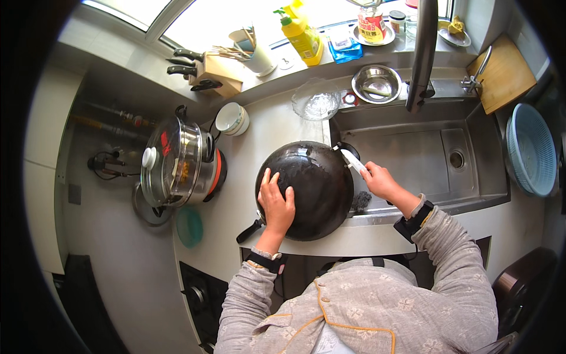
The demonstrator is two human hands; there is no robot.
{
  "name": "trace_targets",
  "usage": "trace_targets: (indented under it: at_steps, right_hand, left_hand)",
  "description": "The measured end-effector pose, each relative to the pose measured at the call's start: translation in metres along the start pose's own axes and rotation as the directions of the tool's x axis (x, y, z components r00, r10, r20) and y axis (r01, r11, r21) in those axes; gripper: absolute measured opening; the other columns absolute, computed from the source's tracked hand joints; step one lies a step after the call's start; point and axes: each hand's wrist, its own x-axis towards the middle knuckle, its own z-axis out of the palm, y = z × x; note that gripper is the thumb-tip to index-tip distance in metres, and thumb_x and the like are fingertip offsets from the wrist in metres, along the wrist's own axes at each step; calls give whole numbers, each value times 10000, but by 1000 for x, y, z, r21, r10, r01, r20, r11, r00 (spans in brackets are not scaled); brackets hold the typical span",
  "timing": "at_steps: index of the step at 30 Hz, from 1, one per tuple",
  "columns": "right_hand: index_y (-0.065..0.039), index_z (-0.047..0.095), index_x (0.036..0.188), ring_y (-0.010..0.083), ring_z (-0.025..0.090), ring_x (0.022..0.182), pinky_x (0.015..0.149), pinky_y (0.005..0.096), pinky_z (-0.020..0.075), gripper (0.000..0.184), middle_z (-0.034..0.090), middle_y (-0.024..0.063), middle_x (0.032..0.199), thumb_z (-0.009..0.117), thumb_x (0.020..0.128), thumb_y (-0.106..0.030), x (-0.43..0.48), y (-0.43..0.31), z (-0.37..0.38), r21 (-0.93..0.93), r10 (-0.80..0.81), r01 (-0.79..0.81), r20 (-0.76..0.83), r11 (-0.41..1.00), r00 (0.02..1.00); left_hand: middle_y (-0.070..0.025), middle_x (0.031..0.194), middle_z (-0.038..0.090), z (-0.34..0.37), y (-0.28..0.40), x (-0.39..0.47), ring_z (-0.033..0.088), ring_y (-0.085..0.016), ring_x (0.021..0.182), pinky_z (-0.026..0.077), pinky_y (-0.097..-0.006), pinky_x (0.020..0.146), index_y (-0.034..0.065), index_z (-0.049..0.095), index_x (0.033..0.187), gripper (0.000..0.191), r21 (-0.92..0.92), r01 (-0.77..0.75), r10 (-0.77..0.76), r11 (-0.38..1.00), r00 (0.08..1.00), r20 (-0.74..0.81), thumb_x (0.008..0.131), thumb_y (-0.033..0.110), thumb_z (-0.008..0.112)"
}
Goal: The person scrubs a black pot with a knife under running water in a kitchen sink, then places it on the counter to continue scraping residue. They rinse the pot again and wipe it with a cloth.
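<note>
A dark wok (309,190) lies upside down across the counter and the left edge of the sink, its underside facing up. Spread flat on that underside is my left hand (276,201), fingers apart and nothing grasped. The wok's black handle (249,231) sticks out below my left wrist. My right hand (379,180) grips the white handle of a hand tool (352,160). Its head meets the wok's upper right rim; the exact kind of tool is unclear. A dark wire scourer (361,201) lies in the sink beside the wok.
The steel sink (398,146) extends rightward under a tall faucet (420,66). Behind stand a glass bowl (316,99) and a steel bowl (376,84). A lidded steamer pot (177,163), stacked bowls (232,118) and a knife block (219,73) stand left; a blue colander (530,150) is right.
</note>
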Motion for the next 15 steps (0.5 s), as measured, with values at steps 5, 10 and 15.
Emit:
trace_targets:
  at_steps: [5,10,15]
  right_hand:
    - [7,585,1060,462,634,887,773,502,491,324,668,268,906,526,981,-301,15,-1,13,28,-36,36,8,999,999]
    - [-38,567,1074,487,622,840,742,539,488,278,670,251,846,535,976,-297,19,-5,10,-30,-61,62,21,998,998]
    - [-78,545,1127,489,624,857,733,558,494,263,670,248,840,520,982,-296,25,-9,8,-139,-32,37,38,990,999]
  left_hand:
    - [-189,1522,350,33,5,9,319,-329,1417,244,-479,1132,-1,386,1428,597,183,-108,87,977,989,119,946,302,566]
    - [-172,1527,356,31,11,13,290,-303,1443,213,-475,1146,-2,387,1430,612,176,-97,68,980,984,163,933,312,555]
    - [-169,1530,353,30,13,15,285,-301,1446,207,-486,1148,1,387,1432,623,190,-81,45,978,981,187,920,307,566]
